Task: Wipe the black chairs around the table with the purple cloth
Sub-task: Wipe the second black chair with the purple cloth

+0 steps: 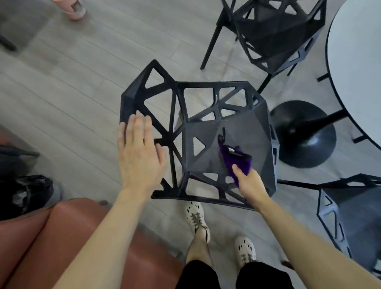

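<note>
A black lattice chair point(247, 126) stands on the floor right in front of me, its seat facing up. My right hand point(249, 185) grips the purple cloth point(235, 158), which lies on the near part of the seat. My left hand point(140, 150) rests flat, fingers straight, on the chair's backrest frame at the left. A second black chair point(276, 26) stands further back at the upper right. A third black chair point(364, 219) is at the lower right, partly cut off by the frame edge.
A round white table point(365, 66) with a black pedestal base point(305, 135) stands to the right. A reddish-brown sofa point(74, 240) is at the lower left, with a black bag point(18, 194) beside it. A pink container point(71, 5) sits far back. My feet point(196, 217) stand just behind the chair.
</note>
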Action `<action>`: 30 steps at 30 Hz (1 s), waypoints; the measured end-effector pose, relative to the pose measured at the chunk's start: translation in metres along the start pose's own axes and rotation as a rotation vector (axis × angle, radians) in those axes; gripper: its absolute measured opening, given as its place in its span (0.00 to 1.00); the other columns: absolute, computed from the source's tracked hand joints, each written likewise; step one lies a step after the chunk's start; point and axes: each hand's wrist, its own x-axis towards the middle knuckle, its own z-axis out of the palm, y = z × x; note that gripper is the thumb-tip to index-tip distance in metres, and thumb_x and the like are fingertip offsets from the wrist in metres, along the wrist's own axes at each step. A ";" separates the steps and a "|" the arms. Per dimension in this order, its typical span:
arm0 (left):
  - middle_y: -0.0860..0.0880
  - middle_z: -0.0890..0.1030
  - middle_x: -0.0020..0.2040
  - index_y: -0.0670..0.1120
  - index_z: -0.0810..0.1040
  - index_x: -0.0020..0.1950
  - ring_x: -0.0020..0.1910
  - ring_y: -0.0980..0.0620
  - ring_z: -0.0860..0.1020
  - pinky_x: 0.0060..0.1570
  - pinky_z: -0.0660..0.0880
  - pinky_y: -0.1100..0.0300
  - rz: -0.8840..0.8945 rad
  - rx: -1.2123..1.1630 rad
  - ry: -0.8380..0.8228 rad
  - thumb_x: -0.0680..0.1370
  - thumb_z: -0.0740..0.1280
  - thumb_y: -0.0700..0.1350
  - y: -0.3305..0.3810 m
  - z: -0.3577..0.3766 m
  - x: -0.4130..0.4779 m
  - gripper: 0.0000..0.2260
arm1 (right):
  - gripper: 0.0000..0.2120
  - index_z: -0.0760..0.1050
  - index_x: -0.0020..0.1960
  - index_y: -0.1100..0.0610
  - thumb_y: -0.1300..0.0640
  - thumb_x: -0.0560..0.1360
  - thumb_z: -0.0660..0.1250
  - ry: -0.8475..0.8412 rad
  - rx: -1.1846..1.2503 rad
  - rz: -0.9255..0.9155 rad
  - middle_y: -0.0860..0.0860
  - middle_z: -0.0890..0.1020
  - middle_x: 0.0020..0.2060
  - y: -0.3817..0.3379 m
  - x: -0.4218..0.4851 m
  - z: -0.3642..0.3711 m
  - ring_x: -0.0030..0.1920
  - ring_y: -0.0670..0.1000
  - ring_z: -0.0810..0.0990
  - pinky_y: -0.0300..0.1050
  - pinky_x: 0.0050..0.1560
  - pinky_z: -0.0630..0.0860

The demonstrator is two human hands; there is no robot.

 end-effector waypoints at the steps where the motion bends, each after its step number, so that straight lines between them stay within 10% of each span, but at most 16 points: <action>1: 0.37 0.67 0.81 0.36 0.64 0.83 0.83 0.37 0.62 0.83 0.54 0.39 0.058 0.003 -0.029 0.81 0.59 0.46 0.014 0.006 -0.022 0.31 | 0.18 0.80 0.55 0.57 0.42 0.86 0.62 -0.009 -0.066 -0.040 0.52 0.84 0.45 0.007 -0.001 -0.006 0.49 0.57 0.83 0.53 0.46 0.74; 9: 0.32 0.51 0.86 0.30 0.45 0.84 0.86 0.33 0.47 0.83 0.40 0.36 0.172 0.694 -0.556 0.86 0.48 0.50 0.057 0.093 -0.148 0.34 | 0.29 0.60 0.85 0.46 0.46 0.86 0.63 -0.411 -0.568 -0.457 0.44 0.65 0.83 0.115 0.014 0.012 0.82 0.50 0.62 0.51 0.83 0.59; 16: 0.44 0.81 0.59 0.39 0.79 0.68 0.66 0.41 0.73 0.78 0.58 0.44 0.191 0.717 -0.442 0.84 0.61 0.43 0.042 0.123 -0.135 0.15 | 0.31 0.59 0.86 0.50 0.50 0.85 0.65 -0.372 -0.598 -0.722 0.49 0.64 0.83 0.121 0.008 0.088 0.85 0.51 0.56 0.50 0.85 0.47; 22: 0.41 0.78 0.57 0.37 0.77 0.64 0.64 0.39 0.72 0.79 0.55 0.44 0.156 0.705 -0.406 0.83 0.59 0.50 0.040 0.122 -0.138 0.19 | 0.31 0.66 0.83 0.50 0.55 0.82 0.69 -0.362 -0.441 -0.865 0.47 0.71 0.80 0.127 0.011 0.104 0.80 0.50 0.67 0.50 0.82 0.59; 30: 0.43 0.78 0.62 0.39 0.76 0.72 0.68 0.41 0.69 0.79 0.57 0.45 0.109 0.784 -0.380 0.85 0.57 0.65 0.045 0.126 -0.137 0.32 | 0.35 0.68 0.82 0.48 0.66 0.77 0.63 -0.363 -0.419 -0.775 0.39 0.64 0.81 0.192 0.019 0.014 0.78 0.25 0.48 0.40 0.84 0.45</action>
